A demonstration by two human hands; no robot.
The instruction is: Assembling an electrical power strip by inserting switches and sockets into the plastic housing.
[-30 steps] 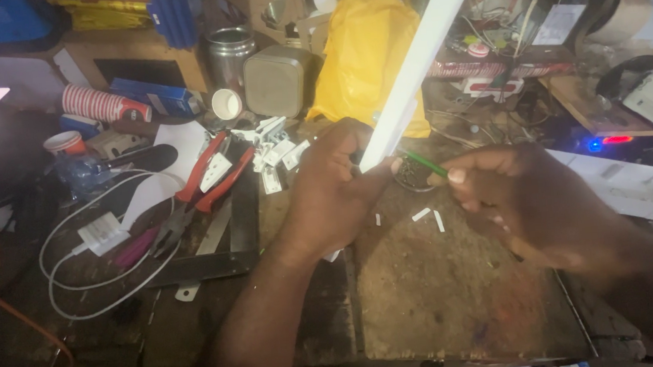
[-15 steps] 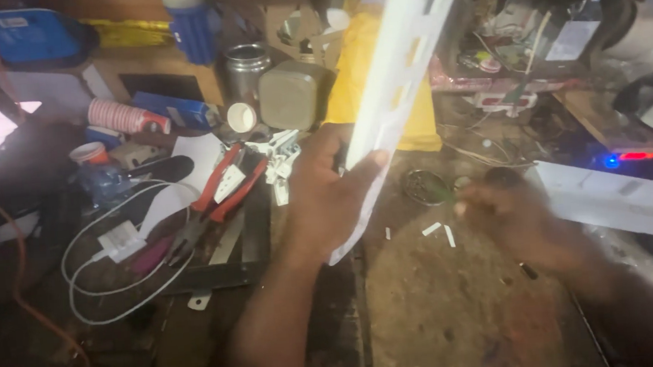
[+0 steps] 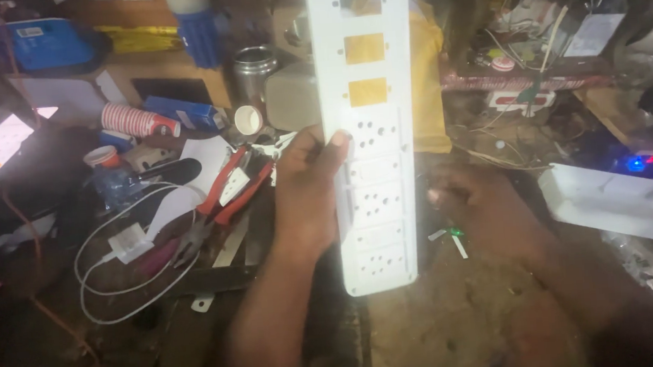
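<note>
Left hand: gripping the white socket panel by its left edge, thumb on the front.
Panel: upright above the counter, 3 open cut-outs over socket holes.
Right hand: loosely curled, holding nothing, just right of the panel.
Nearby: red-handled pliers, white cable.

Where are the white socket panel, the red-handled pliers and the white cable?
white socket panel (image 3: 371, 149), head view, on a socket face at mid-length.
red-handled pliers (image 3: 228, 193), head view, on a red handle.
white cable (image 3: 112, 224), head view, on the loop near its plug.
</note>
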